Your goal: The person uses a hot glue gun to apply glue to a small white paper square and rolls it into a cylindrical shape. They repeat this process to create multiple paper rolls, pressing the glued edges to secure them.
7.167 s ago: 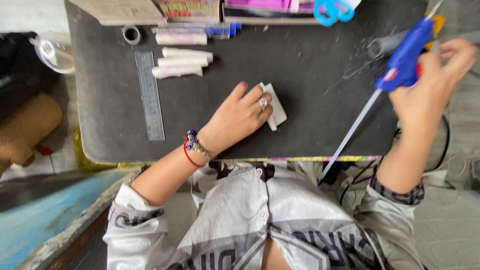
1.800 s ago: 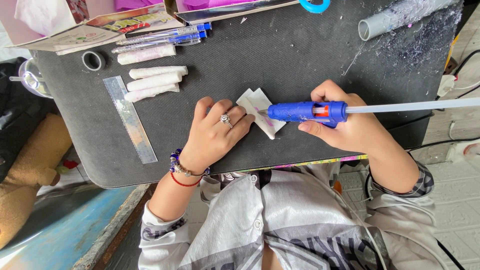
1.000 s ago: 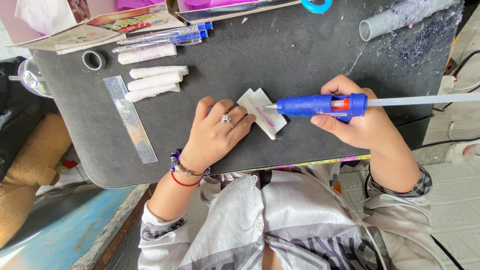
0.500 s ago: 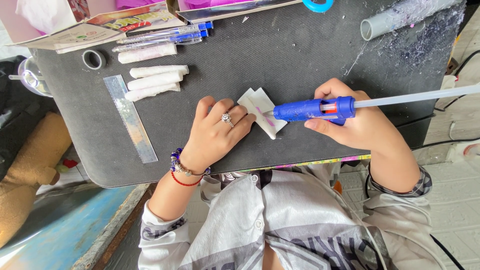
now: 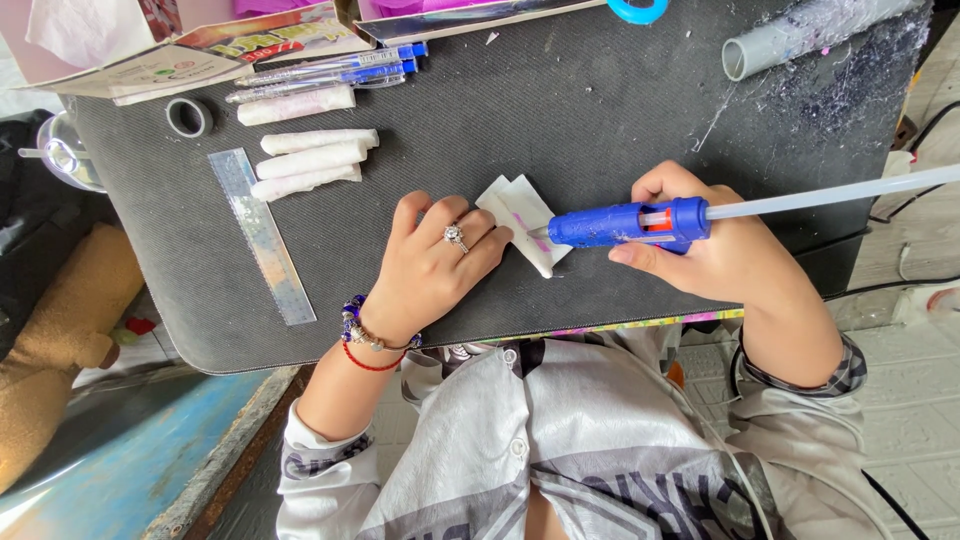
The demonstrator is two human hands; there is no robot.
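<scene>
Folded white paper piece under a glue gun
Small, flat, pink-streaked, it lies on the dark bench; left hand presses it open-palmed, right hand's grip is clamped round the blue glue gun.

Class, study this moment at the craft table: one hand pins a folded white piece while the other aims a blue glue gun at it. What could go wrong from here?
1. The left hand pins the folded white piece right beside the nozzle of the blue glue gun in the right hand; glue could reach the fingertips.
2. The dark table mat already shows stringy residue near the grey tube; more may trail.
</scene>
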